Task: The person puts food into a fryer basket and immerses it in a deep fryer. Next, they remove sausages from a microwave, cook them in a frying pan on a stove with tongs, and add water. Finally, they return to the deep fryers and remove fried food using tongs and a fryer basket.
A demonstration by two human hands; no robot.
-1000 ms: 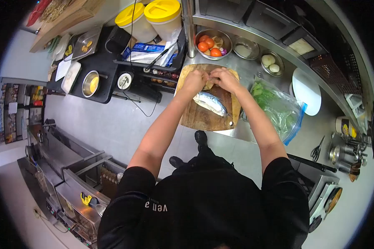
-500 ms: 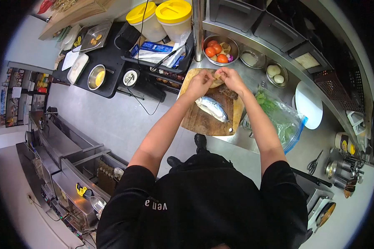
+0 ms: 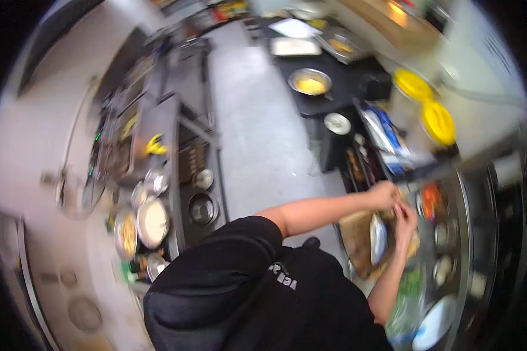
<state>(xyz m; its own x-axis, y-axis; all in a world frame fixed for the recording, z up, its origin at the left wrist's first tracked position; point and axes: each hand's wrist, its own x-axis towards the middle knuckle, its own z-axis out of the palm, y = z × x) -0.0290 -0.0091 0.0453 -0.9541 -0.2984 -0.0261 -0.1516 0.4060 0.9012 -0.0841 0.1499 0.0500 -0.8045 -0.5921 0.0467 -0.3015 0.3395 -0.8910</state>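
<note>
The frame is blurred by motion. A silver-blue fish point(image 3: 379, 240) lies on the wooden cutting board point(image 3: 355, 234) at the right. Over the board's far end, my left hand point(image 3: 383, 196) has its fingers closed in a pinch. Close against it is my right hand point(image 3: 406, 221), also with closed fingers. Whatever the fingers hold is too small and smeared to name. Beyond the hands stands a bowl of tomatoes point(image 3: 431, 202). A plastic bag of green leaves point(image 3: 409, 295) lies near my right forearm.
A white plate point(image 3: 435, 324) and a bowl with white round items point(image 3: 444, 269) are at the right. Two yellow-lidded buckets point(image 3: 439, 123) stand behind a tray of packets. A metal bowl with yellow contents point(image 3: 310, 82) sits on the black table. More bowls point(image 3: 153, 222) line the left counter.
The view has swung to the left, so the board and hands now appear at the right and the left counter shows more. Both hands remain close together over the board.
</note>
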